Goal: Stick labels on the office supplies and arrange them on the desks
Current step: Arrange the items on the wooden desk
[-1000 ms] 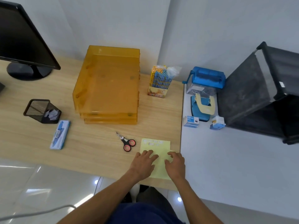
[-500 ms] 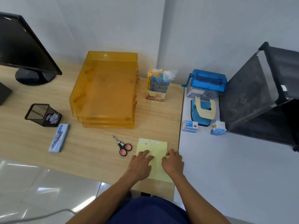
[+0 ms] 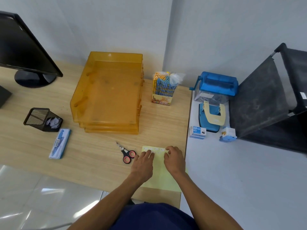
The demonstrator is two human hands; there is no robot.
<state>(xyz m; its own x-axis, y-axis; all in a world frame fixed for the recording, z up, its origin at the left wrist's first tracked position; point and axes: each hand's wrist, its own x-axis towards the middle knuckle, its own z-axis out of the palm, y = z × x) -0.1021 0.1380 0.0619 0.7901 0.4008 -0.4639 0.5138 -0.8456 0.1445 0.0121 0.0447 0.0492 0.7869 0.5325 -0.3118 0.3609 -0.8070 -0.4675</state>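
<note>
Monitor: one black flat monitor (image 3: 25,47) stood far left on the pale wooden surface (image 3: 99,163).
Mesh holder: one black wire-mesh pen holder (image 3: 42,119); light and stiff, though open mesh probably offers a label little to cling to.
Blue case: one flat blue plastic case (image 3: 59,143), just in front of the holder; its smooth lid should take a label easily.
Trays: three orange translucent plastic trays (image 3: 108,93), stacked; rigid, with smooth front edges.
Scissors: one pair of small black scissors with pink handle rings (image 3: 126,153), near the sheet's left edge.
Label sheet: one pale yellow sheet of labels (image 3: 159,173) lay flat at the wooden surface's near right corner, under both hands. It looked thin, limp and liable to slide unless pinned; a label is best lifted by one corner. The white labels along the far edge were too small to count.
Left hand: left hand (image 3: 143,165) pressed the sheet, grip apart, fingers straight.
Right hand: right hand (image 3: 175,161) bent its fingers onto the label row; whether its grip pinched a label I cannot tell.
Pencils: one wrapped pack of patterned pencils (image 3: 163,90), upright, right of the trays.
White surface: white surface (image 3: 232,171) carried one white box of binder clips (image 3: 197,132) and one blue-and-cream hole punch (image 3: 211,117).
</note>
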